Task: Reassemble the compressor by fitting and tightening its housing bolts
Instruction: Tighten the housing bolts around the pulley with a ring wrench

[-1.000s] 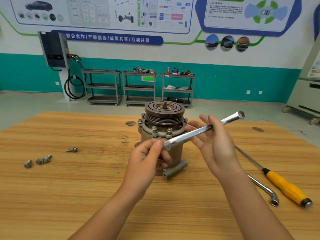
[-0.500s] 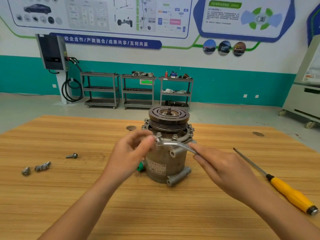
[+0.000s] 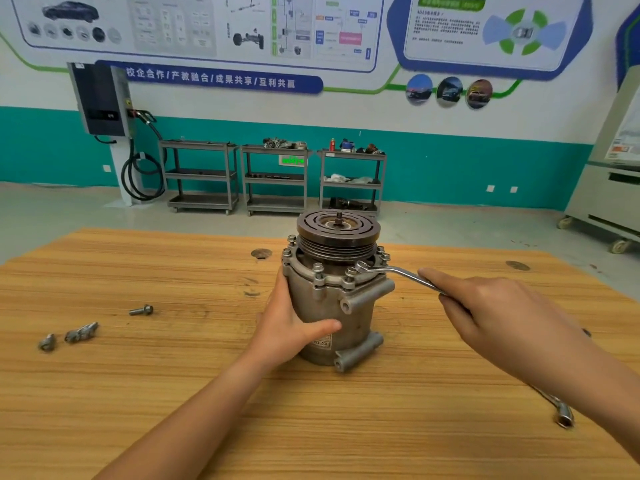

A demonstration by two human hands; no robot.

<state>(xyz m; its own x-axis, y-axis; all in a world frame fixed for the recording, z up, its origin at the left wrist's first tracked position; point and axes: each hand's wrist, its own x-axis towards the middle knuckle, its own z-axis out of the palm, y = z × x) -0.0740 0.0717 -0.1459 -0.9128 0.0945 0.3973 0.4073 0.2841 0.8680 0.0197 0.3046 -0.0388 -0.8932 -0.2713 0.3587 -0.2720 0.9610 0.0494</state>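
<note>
The grey compressor (image 3: 349,313) stands upright mid-table, its grooved pulley on top and several bolts around its flange. My left hand (image 3: 287,320) grips the left side of the housing, thumb across the front. My right hand (image 3: 485,306) holds the handle of a silver ring wrench (image 3: 394,271). The wrench's ring end sits on a flange bolt at the front right of the flange. Loose bolts (image 3: 141,310) (image 3: 81,332) lie on the table to the left.
The wooden table (image 3: 173,393) fills the foreground. An L-shaped socket wrench (image 3: 562,412) lies at the right, partly hidden under my right forearm. Metal shelving carts (image 3: 273,181) and a wall charger (image 3: 100,98) stand far behind.
My left hand left the wrench head and dropped to grip the housing. The wrench ring has settled on a flange bolt, its handle now pointing right in my right hand.
</note>
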